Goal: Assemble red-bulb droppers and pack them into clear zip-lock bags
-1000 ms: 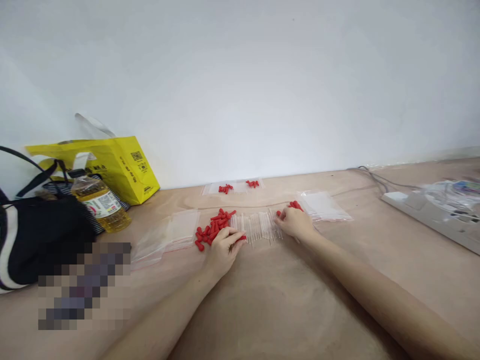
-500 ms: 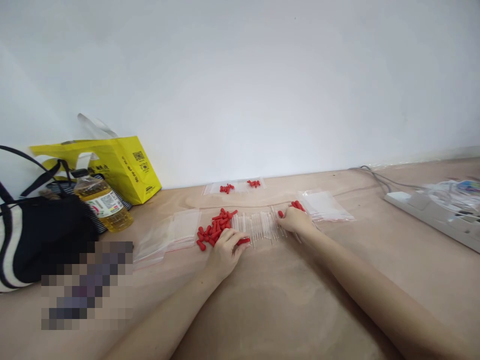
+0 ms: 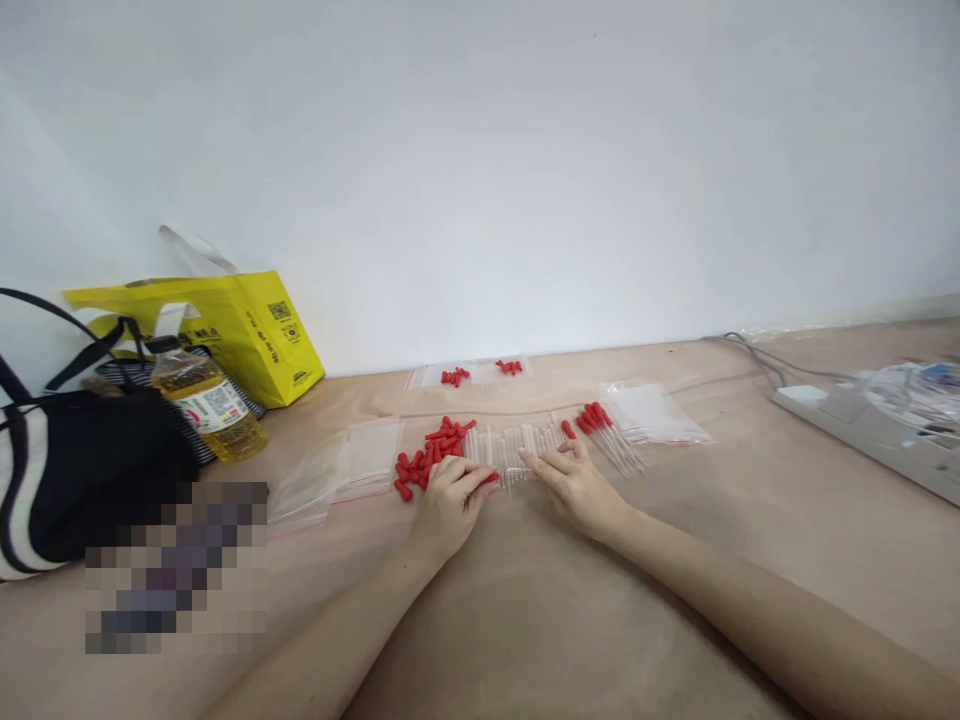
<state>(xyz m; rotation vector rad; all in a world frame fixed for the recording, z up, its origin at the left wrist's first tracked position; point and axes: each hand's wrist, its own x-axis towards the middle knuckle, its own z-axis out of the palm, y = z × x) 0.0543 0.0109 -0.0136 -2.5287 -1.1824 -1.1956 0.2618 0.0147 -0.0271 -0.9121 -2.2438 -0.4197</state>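
Observation:
My left hand (image 3: 450,500) pinches a red rubber bulb (image 3: 490,478) beside a pile of loose red bulbs (image 3: 444,446). A row of thin clear tubes (image 3: 491,443) lies between my hands. My right hand (image 3: 581,490) rests over the right part of that row, fingers apart, with its index fingertip at the tubes. A single red bulb (image 3: 568,429) shows just beyond its fingers. Several tubes with red bulbs on their ends (image 3: 615,445) lie side by side to its right. Whether a tube is under the right fingers is hard to tell.
Clear plastic bags lie at left (image 3: 367,455) and right (image 3: 652,412). More bulbs in bags (image 3: 480,374) lie by the wall. A yellow bag (image 3: 277,340), an oil bottle (image 3: 214,405) and a black bag (image 3: 105,470) stand left. A white power strip (image 3: 847,425) is right.
My right hand has moved left and nearer me, off the bulb-tipped tubes, and its fingers have spread. The lone red bulb lies uncovered beyond it. My left hand has hardly moved.

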